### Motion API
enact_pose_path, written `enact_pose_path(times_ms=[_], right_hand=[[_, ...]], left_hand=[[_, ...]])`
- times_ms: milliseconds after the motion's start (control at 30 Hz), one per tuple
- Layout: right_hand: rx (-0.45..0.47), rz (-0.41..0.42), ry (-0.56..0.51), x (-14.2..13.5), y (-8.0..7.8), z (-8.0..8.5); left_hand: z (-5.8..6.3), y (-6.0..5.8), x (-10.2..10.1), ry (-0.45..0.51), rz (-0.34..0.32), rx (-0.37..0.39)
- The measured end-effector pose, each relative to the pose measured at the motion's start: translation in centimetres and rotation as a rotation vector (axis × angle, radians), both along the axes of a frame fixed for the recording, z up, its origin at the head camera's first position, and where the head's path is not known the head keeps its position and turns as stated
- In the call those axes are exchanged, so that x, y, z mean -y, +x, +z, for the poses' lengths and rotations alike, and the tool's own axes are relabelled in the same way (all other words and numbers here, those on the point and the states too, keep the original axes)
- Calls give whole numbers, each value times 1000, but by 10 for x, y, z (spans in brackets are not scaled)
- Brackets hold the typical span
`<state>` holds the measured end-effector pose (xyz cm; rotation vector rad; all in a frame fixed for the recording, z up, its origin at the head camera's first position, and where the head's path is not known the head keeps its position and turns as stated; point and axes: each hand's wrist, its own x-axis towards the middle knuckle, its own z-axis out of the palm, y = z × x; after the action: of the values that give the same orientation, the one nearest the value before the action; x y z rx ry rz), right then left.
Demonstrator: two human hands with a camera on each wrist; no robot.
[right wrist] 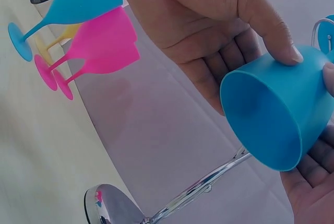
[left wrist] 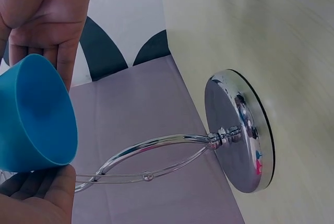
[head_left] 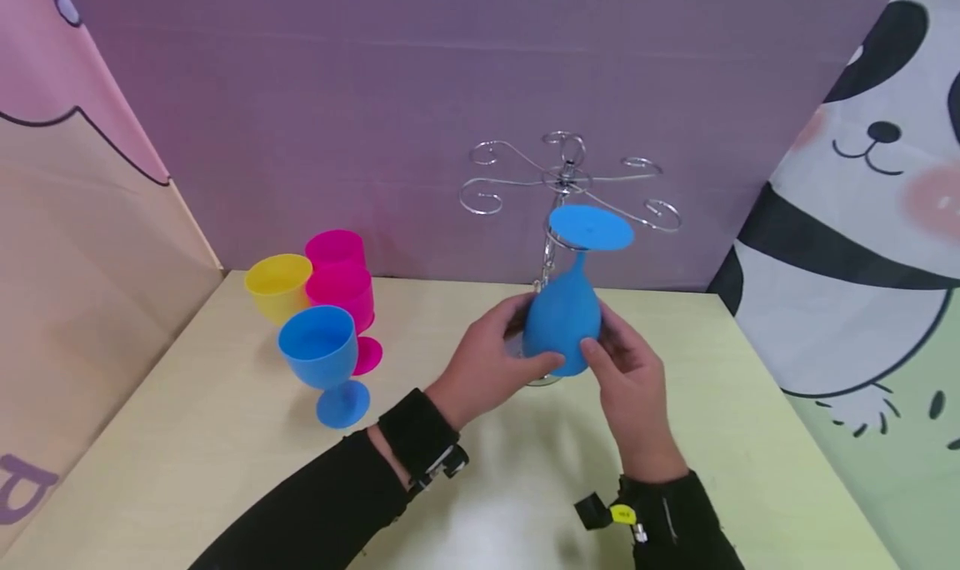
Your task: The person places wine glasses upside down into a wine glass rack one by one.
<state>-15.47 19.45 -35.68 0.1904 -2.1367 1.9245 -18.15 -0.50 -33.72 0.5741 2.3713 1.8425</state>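
Note:
A blue goblet (head_left: 564,320) is upside down, its round foot (head_left: 592,227) on top and its bowl mouth facing down. My left hand (head_left: 498,362) holds the bowl from the left, thumb across the front. From the other side my right hand (head_left: 633,378) grips it, its thumb on the front too. Just under the foot shows a wire curl of the silver rack (head_left: 567,178); whether the foot rests on it I cannot tell. Both hands flank the open bowl (right wrist: 263,117) in the right wrist view. The rack's round base (left wrist: 235,130) stands on the table.
Left of the hands stand upright goblets: a blue one (head_left: 318,349), a yellow one (head_left: 277,282) and two pink ones (head_left: 340,291). Other wire arms of the rack spread out behind my hands. A purple backdrop (head_left: 375,137) rises at the table's (head_left: 450,512) back edge.

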Motion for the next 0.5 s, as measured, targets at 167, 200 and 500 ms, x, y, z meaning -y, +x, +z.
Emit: enact_pose_path(times_ms=[167, 200, 500], right_hand=[[-8, -6, 1, -1, 0, -2], [-9, -10, 1, 0, 1, -2], [-90, -39, -53, -2, 5, 2]], left_hand=[[-1, 1, 0, -6, 8, -6], [-1, 2, 1, -9, 10, -7], [1, 3, 5, -46, 13, -38]])
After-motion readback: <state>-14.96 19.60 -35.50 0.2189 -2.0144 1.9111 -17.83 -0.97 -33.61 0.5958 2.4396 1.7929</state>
